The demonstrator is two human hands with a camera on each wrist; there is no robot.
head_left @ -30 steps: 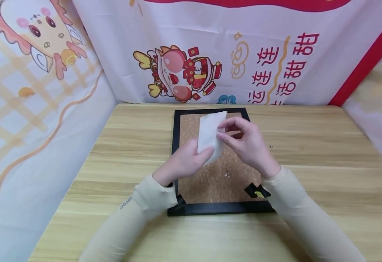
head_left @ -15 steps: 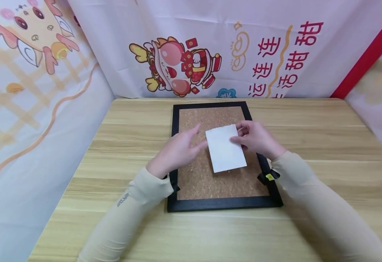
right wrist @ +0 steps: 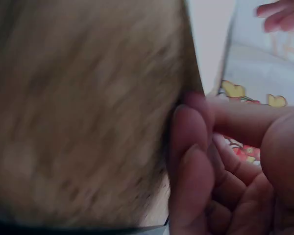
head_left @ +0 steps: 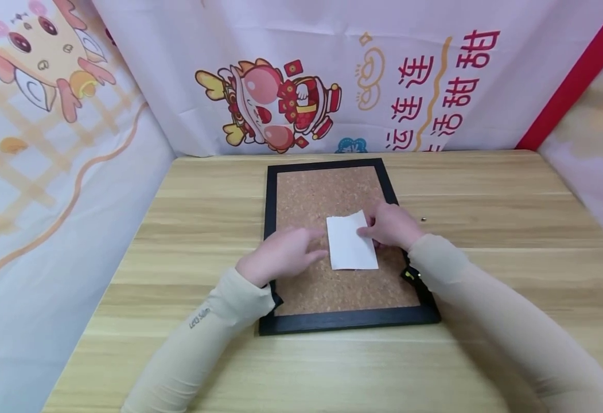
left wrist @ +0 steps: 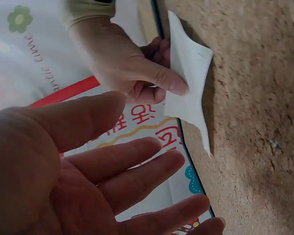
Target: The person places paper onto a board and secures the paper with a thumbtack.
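A small sheet of white paper [head_left: 350, 246] is over the middle of a black-framed cork board [head_left: 311, 287]. My right hand [head_left: 391, 223] pinches its right edge, thumb on top and fingers underneath. In the left wrist view the paper [left wrist: 188, 78] bends and stands slightly off the cork. My left hand [head_left: 283, 252] is over the board's left side, fingers extended and apart from the paper. Its palm and spread fingers show in the left wrist view, holding nothing. In the right wrist view, curled fingers [right wrist: 188, 142] of the right hand sit behind the paper, close to the cork.
The board lies on a wooden table [head_left: 203, 367]. A tiny shiny piece [head_left: 423, 219] lies on the table to the right of the board. A printed cloth [head_left: 172, 51] hangs behind the table, with more cloth at both sides.
The left hand has let go of the paper and drawn back left. The right hand has kept its pinch, turned the paper flatter and lowered it toward the cork.
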